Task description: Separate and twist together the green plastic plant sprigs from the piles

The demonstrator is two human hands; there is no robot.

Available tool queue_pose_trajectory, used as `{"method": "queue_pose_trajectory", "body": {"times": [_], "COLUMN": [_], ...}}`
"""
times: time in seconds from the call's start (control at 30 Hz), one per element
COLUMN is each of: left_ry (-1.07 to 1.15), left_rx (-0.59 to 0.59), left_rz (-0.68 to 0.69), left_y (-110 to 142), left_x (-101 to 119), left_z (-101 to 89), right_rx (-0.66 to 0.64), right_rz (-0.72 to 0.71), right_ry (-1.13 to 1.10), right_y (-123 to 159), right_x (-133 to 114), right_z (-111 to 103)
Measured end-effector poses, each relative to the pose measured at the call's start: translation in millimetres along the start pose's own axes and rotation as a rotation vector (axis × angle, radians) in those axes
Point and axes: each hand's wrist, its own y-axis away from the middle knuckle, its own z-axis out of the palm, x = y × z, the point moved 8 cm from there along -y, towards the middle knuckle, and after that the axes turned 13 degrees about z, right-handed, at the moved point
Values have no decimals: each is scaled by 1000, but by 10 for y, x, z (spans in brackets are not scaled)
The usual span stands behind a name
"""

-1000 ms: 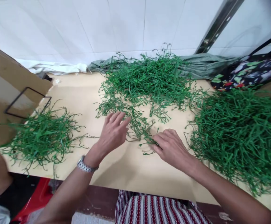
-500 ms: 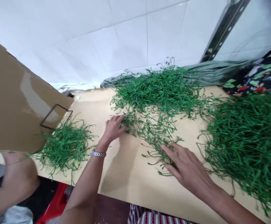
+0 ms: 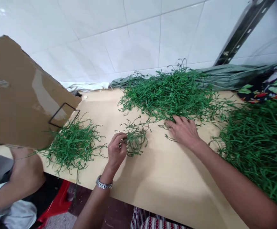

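Observation:
My left hand (image 3: 117, 148), with a metal-band watch on its wrist, pinches a small bunch of thin green stems (image 3: 136, 138) with dark knobbed ends, low over the tabletop. My right hand (image 3: 185, 129) lies palm down at the front edge of the far pile of green stems (image 3: 167, 92). Its fingers are slightly bent and apart, touching stems; a few poke out from under them on the left. What lies under the palm is hidden.
A smaller stem pile (image 3: 69, 144) lies left, against a tilted cardboard box (image 3: 28, 101) with a black wire loop. A large stem heap (image 3: 260, 146) fills the right. Behind are green cloth (image 3: 234, 74), flowered fabric (image 3: 267, 86) and a tiled wall. Another person's arm (image 3: 25, 178) is at lower left.
My right hand has moved away from me to the far pile, and the loose stems that lay mid-table are gone from there. My left hand has drawn nearer with a bunch of stems.

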Motion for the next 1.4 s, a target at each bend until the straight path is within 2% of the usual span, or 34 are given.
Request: {"method": "queue_pose_trajectory", "body": {"times": [0.1,0.17,0.23,0.33,0.47,0.63,0.67,0.73,0.8,0.83,0.9,0.97,1.03,1.1,1.2,1.23,1.3,1.4], "left_ry": [182,331,526,887,1190,1380,1387,1408,1432,1434,1414,1342,1199,971,591,500,442,477], "left_rx": [305,510,657,777,832,696,672,631,597,585,564,528,424,172,-294,-391,-455,-304], "left_rz": [-78,-211,-375,-572,-607,-587,-559,-512,-485,-470,-431,-375,-289,-158,100,190,347,473], "left_y": [202,341,455,532,495,493,510,564,630,660,704,715,676,584,470,435,330,79], "left_x": [46,-22,-126,-231,-198,4,52,139,206,231,268,298,361,510,821,917,1098,1289], "left_z": [-198,-306,-346,-326,-363,-219,-195,-143,-96,-84,-89,-130,-183,-174,-24,14,44,36], "right_rx": [11,1,-18,-44,-77,-6,2,-25,-86,-117,-164,-211,-256,-284,-254,-229,-185,-148], "right_rz": [18,52,74,82,53,6,-35,-214,-431,-491,-484,-413,-386,-361,-259,-218,-160,-120], "right_ry": [37,61,74,96,92,-38,-107,-282,-381,-369,-277,-223,-253,-329,-473,-518,-572,-596], "right_y": [44,54,42,23,130,487,556,679,779,800,774,734,740,757,732,717,697,698], "right_x": [73,143,193,209,164,-26,-138,-482,-866,-1009,-1144,-1111,-995,-814,-465,-347,-152,26], "right_z": [-12,1,16,4,-127,-530,-595,-654,-604,-530,-332,-170,-116,-167,-373,-454,-599,-758]}}
